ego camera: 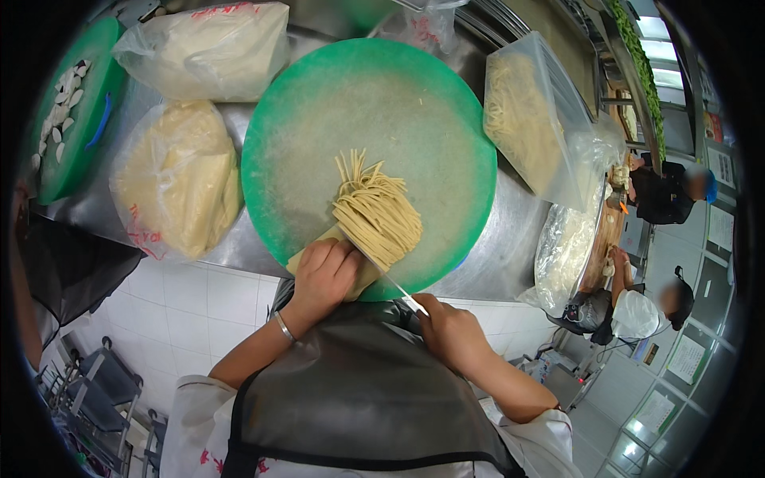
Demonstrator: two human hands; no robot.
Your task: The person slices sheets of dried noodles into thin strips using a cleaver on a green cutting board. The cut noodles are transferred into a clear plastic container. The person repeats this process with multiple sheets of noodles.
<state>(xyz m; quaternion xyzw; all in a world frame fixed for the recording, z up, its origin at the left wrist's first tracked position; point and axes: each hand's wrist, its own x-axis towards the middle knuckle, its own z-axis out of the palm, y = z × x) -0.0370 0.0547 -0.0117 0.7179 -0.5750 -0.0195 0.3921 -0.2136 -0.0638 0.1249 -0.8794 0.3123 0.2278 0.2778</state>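
Observation:
A round green-rimmed cutting board point(370, 89) lies before me on a steel table. My left hand point(326, 272) presses with curled fingers on a folded sheet of dough point(364, 285) at the board's near edge. In my right hand point(451, 325) is the handle of a knife point(394, 285). Its thin blade runs up and left, between the folded dough and a pile of cut noodles point(382, 221). The blade's tip end is beside my left fingers. Most of the handle is hidden by my right hand.
Plastic bags of dough sheets point(179, 173) and pale contents point(209, 54) lie left; a clear bin of noodles point(526, 113) stands right. A second green board point(110, 71) holds sliced pieces, with a person partly visible below it. Two people work at a wooden counter point(606, 239) far right.

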